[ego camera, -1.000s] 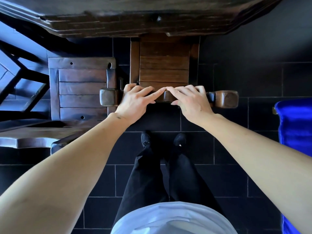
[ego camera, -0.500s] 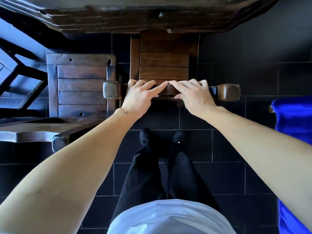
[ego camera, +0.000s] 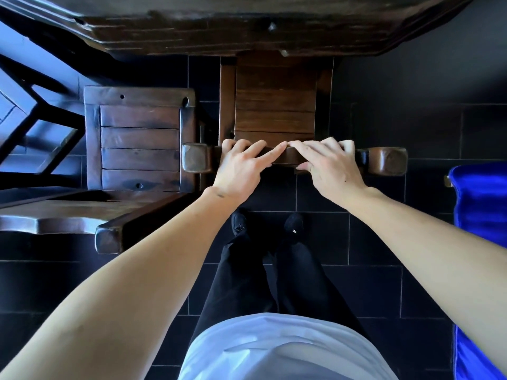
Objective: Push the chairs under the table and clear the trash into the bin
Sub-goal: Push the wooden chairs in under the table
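Observation:
A dark wooden chair stands straight ahead with the front of its seat under the edge of the wooden table. Both hands lie on its top back rail. My left hand grips the rail left of centre, fingers curled over the far edge. My right hand grips it right of centre, thumb under the near side. The index fingertips nearly meet in the middle. A second wooden chair stands to the left, its seat out from under the table. No trash is in view.
A blue bin stands at the right edge. The back rail of the left chair reaches toward my left forearm. Dark floor tiles lie underfoot, with my feet just behind the chair.
The chair has slid forward, further under the table, with both hands staying on its back rail. I have stepped slightly closer.

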`<state>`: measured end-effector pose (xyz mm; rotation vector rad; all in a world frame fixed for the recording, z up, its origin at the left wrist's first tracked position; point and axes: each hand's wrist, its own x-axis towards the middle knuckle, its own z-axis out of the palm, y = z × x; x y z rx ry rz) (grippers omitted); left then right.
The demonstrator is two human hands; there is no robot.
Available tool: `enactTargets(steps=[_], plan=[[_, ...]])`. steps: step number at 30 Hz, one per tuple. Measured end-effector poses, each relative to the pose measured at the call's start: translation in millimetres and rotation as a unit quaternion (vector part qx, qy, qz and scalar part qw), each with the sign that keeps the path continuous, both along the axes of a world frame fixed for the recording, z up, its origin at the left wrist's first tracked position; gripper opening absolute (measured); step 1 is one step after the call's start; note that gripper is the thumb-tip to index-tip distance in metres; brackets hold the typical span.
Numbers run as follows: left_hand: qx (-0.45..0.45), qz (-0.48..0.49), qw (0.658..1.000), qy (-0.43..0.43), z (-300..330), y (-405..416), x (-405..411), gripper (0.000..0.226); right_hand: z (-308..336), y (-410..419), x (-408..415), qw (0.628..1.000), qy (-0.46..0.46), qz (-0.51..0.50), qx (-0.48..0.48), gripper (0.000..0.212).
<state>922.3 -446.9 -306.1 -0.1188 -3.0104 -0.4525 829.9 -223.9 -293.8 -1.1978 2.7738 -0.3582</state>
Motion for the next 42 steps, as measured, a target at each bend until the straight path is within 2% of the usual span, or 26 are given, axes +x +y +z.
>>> enactTargets(steps=[3, 6, 12, 15, 17, 19, 22, 25, 31, 42], plan=[[-0.002, -0.003, 1.0, 0.013, -5, 6, 2, 0.072, -1, 5, 0, 1.0, -0.007, 0.003, 0.003, 0.044], [-0.013, -0.026, 0.999, 0.02, -8, 2, 2, 0.066, -1, 6, 0, 1.0, -0.009, 0.01, 0.013, 0.044], [0.026, -0.022, 0.999, -0.041, 0, -3, -4, 0.059, 9, 0, -1, 0.996, -0.071, -0.004, 0.05, 0.049], [0.045, 0.018, 0.995, -0.085, 18, 5, -2, 0.052, 21, -4, 1, 0.989, -0.114, -0.049, 0.077, 0.056], [0.017, 0.057, 0.996, -0.069, 39, 20, 8, 0.051, 37, -4, 13, 0.988, -0.112, -0.099, 0.049, 0.061], [0.04, 0.106, 0.993, -0.037, 63, 35, 22, 0.05, 55, -2, 29, 0.985, -0.113, -0.133, 0.0, 0.061], [0.081, 0.197, 0.977, -0.016, 94, 50, 64, 0.051, 79, 4, 61, 0.982, -0.123, -0.144, -0.016, 0.058], [0.107, 0.235, 0.966, -0.028, 108, 54, 115, 0.053, 101, 4, 92, 0.982, -0.12, -0.147, -0.025, 0.055], [0.095, 0.207, 0.973, -0.026, 117, 31, 204, 0.053, 129, -12, 167, 0.983, -0.105, -0.136, -0.067, 0.055], [0.081, 0.165, 0.983, 0.029, 152, -83, 364, 0.044, 155, -110, 358, 0.98, -0.123, -0.117, -0.1, 0.057]])
